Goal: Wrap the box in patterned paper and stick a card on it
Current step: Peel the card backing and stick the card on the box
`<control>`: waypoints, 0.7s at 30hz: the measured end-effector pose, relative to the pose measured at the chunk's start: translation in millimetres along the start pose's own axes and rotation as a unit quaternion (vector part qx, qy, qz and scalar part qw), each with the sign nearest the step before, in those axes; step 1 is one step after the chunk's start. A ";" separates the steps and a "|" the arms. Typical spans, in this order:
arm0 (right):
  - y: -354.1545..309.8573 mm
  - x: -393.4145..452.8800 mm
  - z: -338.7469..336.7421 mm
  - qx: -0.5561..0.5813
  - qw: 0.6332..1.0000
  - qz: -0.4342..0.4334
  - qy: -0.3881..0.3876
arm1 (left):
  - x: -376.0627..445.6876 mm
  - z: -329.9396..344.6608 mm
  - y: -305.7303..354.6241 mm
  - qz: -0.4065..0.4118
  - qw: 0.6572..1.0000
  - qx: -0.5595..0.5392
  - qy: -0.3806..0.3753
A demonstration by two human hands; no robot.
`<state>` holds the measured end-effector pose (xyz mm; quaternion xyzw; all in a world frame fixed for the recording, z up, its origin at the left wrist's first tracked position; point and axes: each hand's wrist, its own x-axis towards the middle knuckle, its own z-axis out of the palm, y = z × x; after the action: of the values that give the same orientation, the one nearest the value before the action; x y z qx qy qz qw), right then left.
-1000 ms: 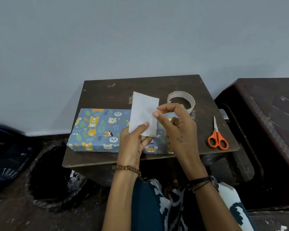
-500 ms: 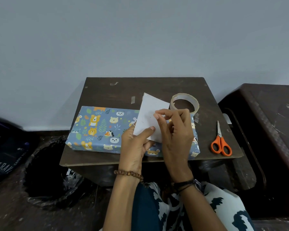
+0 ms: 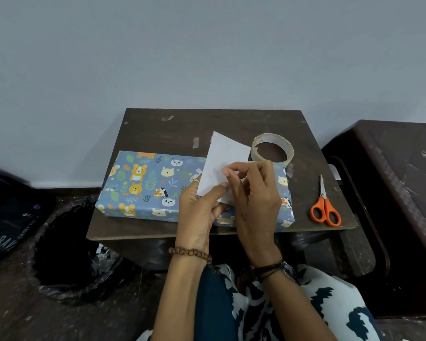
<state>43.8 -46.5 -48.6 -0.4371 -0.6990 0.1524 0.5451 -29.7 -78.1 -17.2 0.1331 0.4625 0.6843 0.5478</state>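
On the small dark table [image 3: 158, 129], the wrapped box [image 3: 153, 183] lies finished while both hands, left hand [image 3: 197, 212] and right hand [image 3: 253, 193], pinch the card [image 3: 221, 158], now lowered closer over its right end, ready for sticking.

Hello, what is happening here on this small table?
A person is finishing a gift. The box wrapped in blue animal-print paper already lies on the dark wooden table. The left hand and the right hand hold a white rectangular card above the box, the right fingers pinching at its edge. The card is not yet stuck on. A roll of clear tape and orange-handled scissors lie beside the box.
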 end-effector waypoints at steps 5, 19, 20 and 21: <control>-1.1 -3.3 -1.4 -0.007 1.000 0.002 -0.016 | -1.3 0.3 0.0 0.008 1.000 -0.006 -0.003; -1.3 0.8 -10.9 0.026 0.996 0.005 -0.082 | -3.2 -1.1 4.7 -0.009 0.999 -0.051 -0.013; -2.0 1.8 -12.5 0.022 0.996 0.002 -0.091 | -3.5 -0.6 5.7 -0.014 0.998 -0.065 -0.007; -2.9 2.6 -14.2 0.014 0.995 -0.003 -0.099 | -3.1 -0.2 6.2 -0.014 0.998 -0.069 0.001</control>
<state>55.2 -49.8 -39.9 -0.4097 -0.7488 0.2029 0.4799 -32.6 -80.7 -11.5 0.0878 0.4169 0.7069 0.5646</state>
